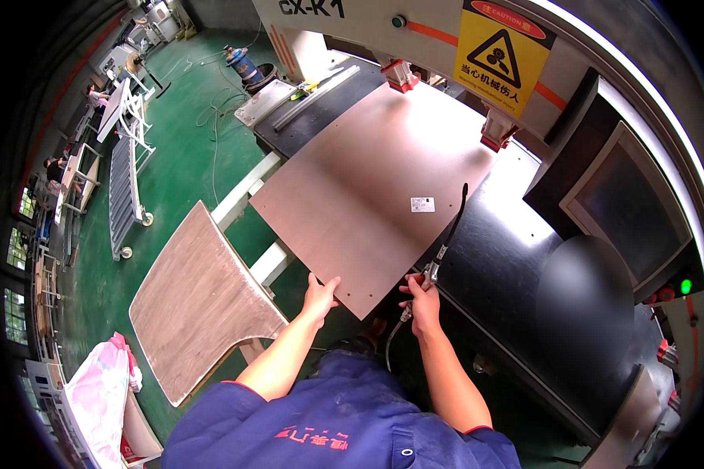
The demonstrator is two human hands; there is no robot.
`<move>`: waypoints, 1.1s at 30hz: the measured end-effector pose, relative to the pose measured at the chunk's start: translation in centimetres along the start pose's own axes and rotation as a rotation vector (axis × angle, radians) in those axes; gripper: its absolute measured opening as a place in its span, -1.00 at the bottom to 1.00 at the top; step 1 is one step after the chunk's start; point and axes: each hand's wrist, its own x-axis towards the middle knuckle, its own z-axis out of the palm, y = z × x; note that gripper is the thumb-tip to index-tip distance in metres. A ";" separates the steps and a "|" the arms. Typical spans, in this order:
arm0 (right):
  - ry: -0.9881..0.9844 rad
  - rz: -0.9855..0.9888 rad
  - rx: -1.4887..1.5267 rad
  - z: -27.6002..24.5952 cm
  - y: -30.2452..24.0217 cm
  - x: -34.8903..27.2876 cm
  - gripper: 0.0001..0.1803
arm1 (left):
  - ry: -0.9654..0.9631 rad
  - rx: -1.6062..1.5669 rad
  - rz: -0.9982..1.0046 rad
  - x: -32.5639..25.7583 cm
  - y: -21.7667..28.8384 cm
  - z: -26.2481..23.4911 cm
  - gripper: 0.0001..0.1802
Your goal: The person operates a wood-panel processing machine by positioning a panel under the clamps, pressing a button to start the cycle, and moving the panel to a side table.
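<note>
A large flat pinkish-brown panel [344,180] lies on the dark machine table [493,234], its near corner jutting out toward me. It carries a white label [422,205] and small holes by its edges. My left hand [319,301] is closed on the panel's near left edge. Beside the near right edge, my right hand [422,305] grips an air blow gun [431,272]. The gun's long black nozzle points away from me over the panel's right side, and its hose [391,336] hangs down below the hand.
Red clamps [400,76] stand at the panel's far edge beneath the machine's beam. A wood-grain board [203,305] rests on my left. On the right is a control screen [630,199]. Metal strips [313,98] lie at the table's far left. Wheeled racks [125,187] stand farther off.
</note>
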 end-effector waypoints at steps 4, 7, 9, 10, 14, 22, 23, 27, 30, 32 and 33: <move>0.021 0.014 0.011 -0.6 0.3 -0.5 -0.81 | 0.016 -0.037 -0.003 -0.5 -0.7 0.8 -0.13; 0.031 0.027 0.012 -1.3 0.7 -1.1 -0.81 | -0.024 -0.041 -0.025 -0.2 -1.2 0.7 0.02; 0.034 0.035 0.017 -1.8 1.0 -1.5 -0.81 | -0.015 -0.022 -0.038 -0.3 -1.1 0.7 0.02; 0.032 0.037 0.023 -1.9 1.2 -1.6 -0.81 | -0.010 -0.012 -0.044 -0.4 -1.1 0.8 0.02; 0.037 0.052 0.039 -2.6 1.7 -2.1 -0.82 | 0.009 -0.008 -0.047 -0.7 -1.2 1.3 0.01; 0.031 0.069 0.061 -2.8 1.8 -2.3 -0.84 | 0.045 0.061 -0.012 0.4 -1.5 1.3 0.01; 0.028 0.066 0.062 -2.8 1.8 -2.2 -0.84 | 0.040 0.063 -0.009 0.5 -1.6 1.2 0.01; 0.008 0.055 0.045 -2.5 1.8 -2.2 -0.81 | 0.036 0.088 -0.012 0.9 -1.8 1.0 0.02; -0.005 0.063 0.035 -2.5 1.8 -2.6 -0.82 | 0.023 0.121 -0.010 1.2 -2.3 0.4 0.07; -0.007 0.074 0.038 -2.8 1.5 -3.1 -0.82 | -0.015 0.174 -0.018 0.8 -1.4 0.2 0.10; -0.002 0.082 0.052 -3.1 1.5 -3.4 -0.81 | -0.043 0.216 -0.031 0.3 -0.9 -0.2 0.11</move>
